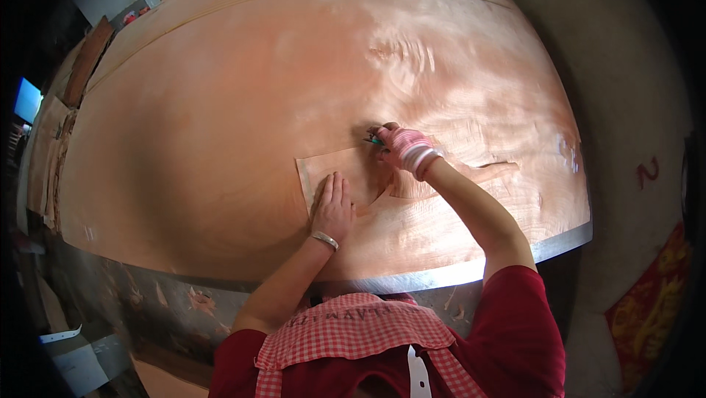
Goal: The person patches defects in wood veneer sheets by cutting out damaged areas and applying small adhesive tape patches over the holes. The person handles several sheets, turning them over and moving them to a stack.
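A large sheet of wood veneer (220, 94) lies over the worktable before me, its grain wavy on the right. My left hand (335, 207), bare with a metal bangle at the wrist, rests flat on a smaller veneer piece (320, 169), pressing it against the sheet. My right hand (405, 147), in a pink-striped glove, grips a small teal-handled tool (377, 141) whose dark tip points left, just above the piece's far edge. Its exact kind is hidden by the fingers. Under my right wrist, an uneven-edged veneer strip (491, 170) reaches to the right.
A metal edge (441, 276) borders the table's near side. Veneer scraps (202, 301) lie below it. Stacked veneer strips (52, 161) stand along the left. A pale wall (618, 94) rises close on the right. A lit screen (27, 100) shows at far left.
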Available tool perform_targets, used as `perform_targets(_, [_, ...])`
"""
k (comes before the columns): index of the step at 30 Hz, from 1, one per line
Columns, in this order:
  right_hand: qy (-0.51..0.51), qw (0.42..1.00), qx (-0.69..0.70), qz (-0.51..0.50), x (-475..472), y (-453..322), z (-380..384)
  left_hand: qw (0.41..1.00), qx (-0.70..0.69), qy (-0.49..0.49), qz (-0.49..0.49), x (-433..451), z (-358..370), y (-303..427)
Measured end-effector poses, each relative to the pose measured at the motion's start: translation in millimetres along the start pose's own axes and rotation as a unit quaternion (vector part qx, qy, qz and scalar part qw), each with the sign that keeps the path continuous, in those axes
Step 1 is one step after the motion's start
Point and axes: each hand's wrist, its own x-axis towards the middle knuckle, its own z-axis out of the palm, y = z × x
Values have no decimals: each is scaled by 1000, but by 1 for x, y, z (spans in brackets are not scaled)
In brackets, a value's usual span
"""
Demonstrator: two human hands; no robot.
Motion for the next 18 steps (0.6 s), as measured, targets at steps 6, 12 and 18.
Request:
perform_targets(6, [-106,991,-41,70,-1,2,5,998,43,-34,-14,2,-2,5])
perform_targets(12, [-173,983,35,46,-103,-69,-20,971,160,-172,-38,32,-25,23])
perform_targets(18, [-70,939,326,-89,-192,-111,-40,986,82,-124,-79,48,-11,27])
